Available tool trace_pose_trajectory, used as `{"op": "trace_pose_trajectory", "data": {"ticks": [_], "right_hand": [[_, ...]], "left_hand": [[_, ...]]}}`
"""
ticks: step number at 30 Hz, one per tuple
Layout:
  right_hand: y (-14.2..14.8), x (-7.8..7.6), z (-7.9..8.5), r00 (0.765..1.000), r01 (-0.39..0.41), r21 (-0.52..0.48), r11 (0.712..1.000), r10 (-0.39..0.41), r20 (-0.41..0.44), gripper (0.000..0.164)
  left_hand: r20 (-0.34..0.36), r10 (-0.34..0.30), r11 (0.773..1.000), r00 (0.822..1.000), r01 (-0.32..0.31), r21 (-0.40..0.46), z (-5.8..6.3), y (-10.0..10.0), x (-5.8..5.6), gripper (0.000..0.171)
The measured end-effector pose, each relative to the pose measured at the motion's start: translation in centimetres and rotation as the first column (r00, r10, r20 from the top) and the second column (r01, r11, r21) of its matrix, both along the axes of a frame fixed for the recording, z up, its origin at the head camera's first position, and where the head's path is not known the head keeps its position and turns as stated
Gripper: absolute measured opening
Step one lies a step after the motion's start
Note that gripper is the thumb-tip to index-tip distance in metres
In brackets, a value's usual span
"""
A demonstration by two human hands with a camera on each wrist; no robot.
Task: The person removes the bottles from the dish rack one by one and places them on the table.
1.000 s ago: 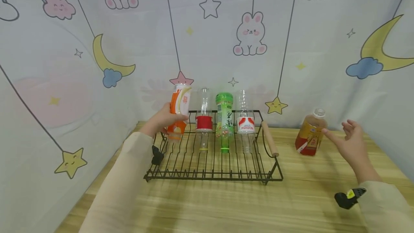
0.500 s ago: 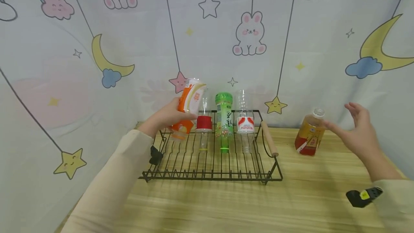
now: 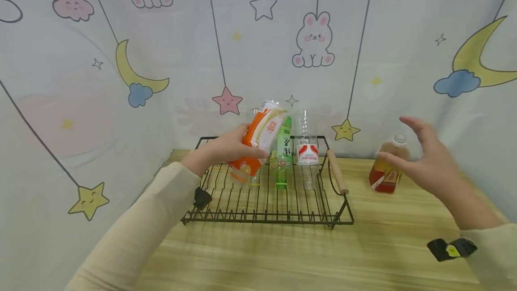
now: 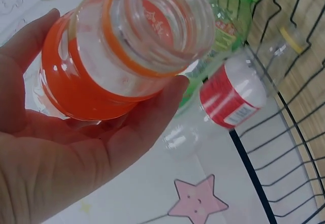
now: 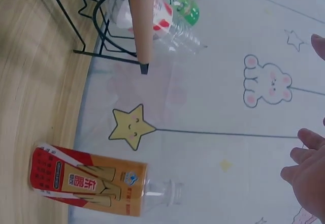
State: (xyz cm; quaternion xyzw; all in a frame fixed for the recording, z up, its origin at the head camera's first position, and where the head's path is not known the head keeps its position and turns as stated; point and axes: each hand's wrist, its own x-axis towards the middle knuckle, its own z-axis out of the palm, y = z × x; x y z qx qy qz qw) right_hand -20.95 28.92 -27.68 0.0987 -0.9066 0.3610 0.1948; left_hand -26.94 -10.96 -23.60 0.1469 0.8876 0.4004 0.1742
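My left hand grips an orange-and-white labelled plastic bottle, tilted upside down above the black wire dish rack. Its uncapped mouth faces the left wrist camera. Behind it, a green bottle and a red-labelled clear bottle stand inverted in the rack, both partly covered in the head view. My right hand is raised, thumb and fingers spread apart and holding nothing. It overlaps a yellow-and-red labelled bottle in the head view; that bottle stands upright on the table, without a cap.
Another inverted clear bottle with a white-and-red label leans at the rack's right. A wooden handle rises on that side of the rack. Behind the wooden table hangs a cartoon-printed cloth.
My left hand has carried the orange-labelled bottle rightward, tilting it further, until it covers the red-labelled bottle and part of the green one. My right hand has risen, then moved left, its fingers spreading.
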Motion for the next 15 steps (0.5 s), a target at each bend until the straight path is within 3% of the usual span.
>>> {"op": "trace_pose_trajectory", "data": {"ticks": [5, 11, 15], "right_hand": [[-2.1, 0.9, 0.5, 0.991, -0.108, 0.036, 0.993, 0.111, -0.08, 0.095], [-4.0, 1.7, 1.1, 0.954, -0.216, 0.117, 0.969, 0.235, -0.185, 0.1], [-4.9, 2.3, 1.3, 0.937, -0.274, 0.137, 0.952, 0.296, -0.187, 0.099]], "left_hand": [[0.02, -0.054, 0.998, 0.998, 0.054, -0.028, -0.1, 1.4, 0.9, 0.08], [0.015, -0.127, 0.99, 0.992, 0.128, -0.052, -0.4, 2.7, 1.8, 0.086], [0.012, -0.162, 0.984, 0.987, 0.163, -0.071, -0.7, 3.3, 2.4, 0.083]]}}
